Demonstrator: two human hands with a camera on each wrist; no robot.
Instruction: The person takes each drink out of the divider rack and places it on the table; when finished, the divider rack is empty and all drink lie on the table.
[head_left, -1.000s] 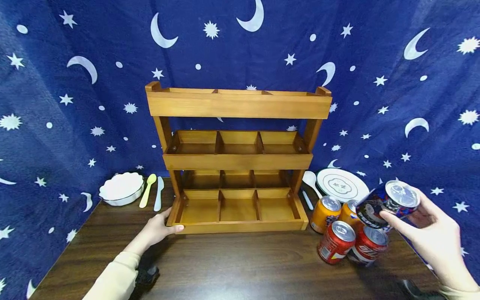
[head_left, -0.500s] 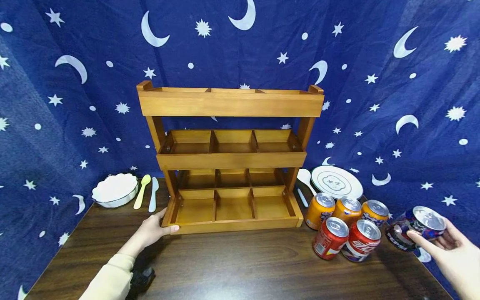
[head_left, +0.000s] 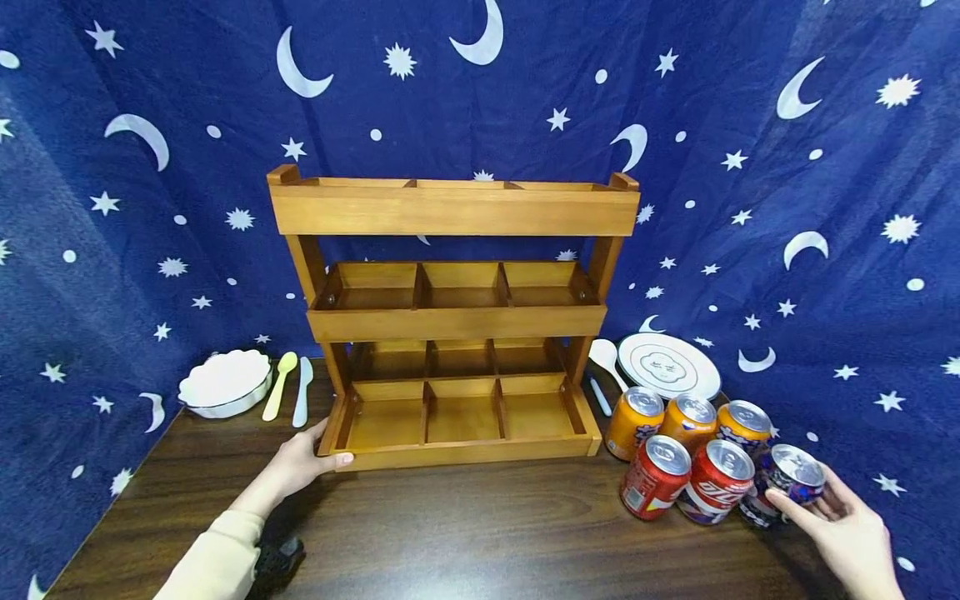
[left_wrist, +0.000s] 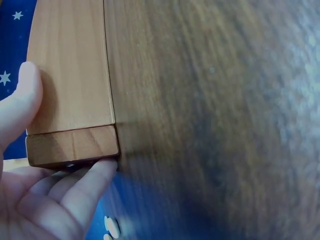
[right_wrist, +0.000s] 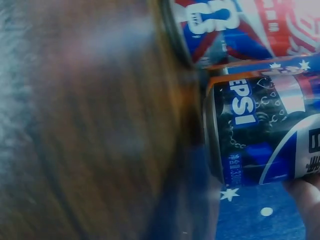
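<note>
A three-tier wooden shelf point(head_left: 453, 327) with divided trays stands in the middle of the table. My left hand point(head_left: 300, 461) grips its lower left corner, thumb on the front board and fingers along the side, as the left wrist view shows at the corner point(left_wrist: 72, 145). At the right, my right hand point(head_left: 847, 525) holds a dark Pepsi can point(head_left: 787, 475) upright at the end of the front row of cans. In the right wrist view the Pepsi can point(right_wrist: 260, 130) is close beside a red can point(right_wrist: 240, 27); its base is at table level.
Two red cans point(head_left: 655, 479) and several orange cans point(head_left: 634, 425) stand in two rows right of the shelf. Behind them lie a white plate point(head_left: 670, 365), a white spoon point(head_left: 606, 357) and a blue-handled utensil point(head_left: 600, 397). At left are a scalloped white dish point(head_left: 227, 385), yellow spoon point(head_left: 280, 386) and pale-blue knife point(head_left: 302, 392).
My right hand has carried the Pepsi can from above the cans out to the right, then down and left beside the red can. My left hand keeps its grip on the shelf corner.
</note>
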